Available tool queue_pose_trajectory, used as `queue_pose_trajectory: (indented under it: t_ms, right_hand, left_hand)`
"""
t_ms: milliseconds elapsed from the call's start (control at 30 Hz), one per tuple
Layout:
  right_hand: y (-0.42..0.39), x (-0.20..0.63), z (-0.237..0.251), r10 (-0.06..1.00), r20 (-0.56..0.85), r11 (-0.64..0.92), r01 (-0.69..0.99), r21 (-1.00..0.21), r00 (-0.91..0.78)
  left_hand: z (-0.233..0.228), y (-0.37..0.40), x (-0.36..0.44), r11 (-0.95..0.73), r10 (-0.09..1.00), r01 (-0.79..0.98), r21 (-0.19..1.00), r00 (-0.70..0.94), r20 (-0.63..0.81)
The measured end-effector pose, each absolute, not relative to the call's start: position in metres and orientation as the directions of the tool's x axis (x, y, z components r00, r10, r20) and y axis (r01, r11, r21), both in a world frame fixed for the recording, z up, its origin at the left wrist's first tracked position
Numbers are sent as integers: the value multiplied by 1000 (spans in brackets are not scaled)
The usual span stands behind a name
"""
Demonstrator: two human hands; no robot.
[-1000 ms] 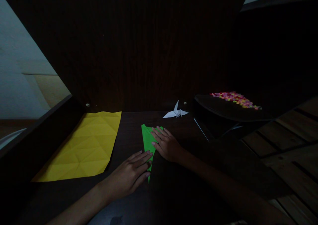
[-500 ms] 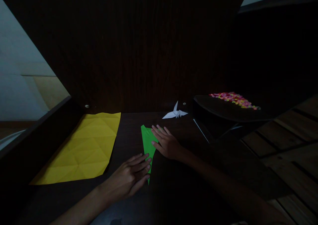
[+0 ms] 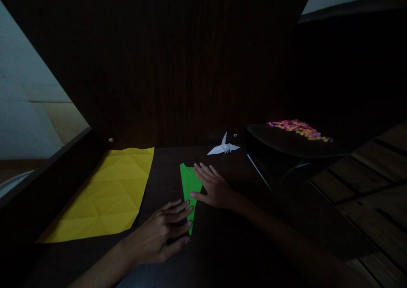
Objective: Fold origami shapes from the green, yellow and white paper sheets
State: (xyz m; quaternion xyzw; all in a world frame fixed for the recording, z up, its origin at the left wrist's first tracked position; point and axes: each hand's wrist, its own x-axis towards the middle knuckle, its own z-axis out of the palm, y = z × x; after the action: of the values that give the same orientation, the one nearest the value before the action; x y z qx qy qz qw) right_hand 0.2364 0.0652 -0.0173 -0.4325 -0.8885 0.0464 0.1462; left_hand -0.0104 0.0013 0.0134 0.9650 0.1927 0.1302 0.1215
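Green paper (image 3: 189,182) between hands | left (image 3: 163,233), right (image 3: 214,188) seemingly pressing flat, fingers spread

Under your hands the folded paper (image 3: 190,186) is bright green; the sheet (image 3: 104,195) to its left is yellow, crossed by a grid of diagonal creases; the crane (image 3: 223,147) beyond is white; the beads (image 3: 297,128) on the black tray (image 3: 286,142) are pink, yellow and orange; the table (image 3: 222,245) is dark brown

Both hands (image 3: 187,211) flat, fingers spread
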Motion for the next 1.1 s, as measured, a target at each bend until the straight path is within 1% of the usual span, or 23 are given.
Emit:
queue_pose_trajectory:
  t_ms: [100, 233, 433, 533, 667, 733, 800, 933, 1100]
  right_hand:
    - [65, 236, -17, 780, 228, 623, 754, -208, -582]
    - [65, 237, -18, 770, 253, 633, 747, -201, -585]
    - [62, 241, -24, 779, 289, 616, 765, -188, -556]
    - [60, 245, -23, 756, 341, 633, 757, -162, -559]
    - [58, 250, -18, 663, 433, 721, 677, -151, -610]
    - [57, 251, -16, 632, 469, 750, 639, -172, -616]
    - [55, 251, -15, 615, 490, 768, 609, -196, -618]
    - [50, 250, -14, 610, 483, 779, 584, -225, -628]
    - [45, 249, -11, 640, 427, 761, 605, -234, -639]
  left_hand:
    - [14, 2, -10, -889, 409, 335, 313, 888, 211]
    - [13, -1, -8, -880, 444, 362, 309, 857, 261]
    - [9, -2, -4, -850, 525, 413, 327, 708, 472]
    - [7, 1, -5, -814, 580, 473, 337, 628, 518]
    - [1, 6, -10, -731, 671, 601, 324, 545, 503]
    - [-4, 8, -13, -691, 704, 648, 321, 503, 501]
    - [-8, 9, -14, -660, 731, 668, 345, 466, 498]
    - [-9, 9, -13, -588, 793, 706, 394, 408, 452]
    - [-6, 11, -11, -471, 863, 796, 380, 325, 388]
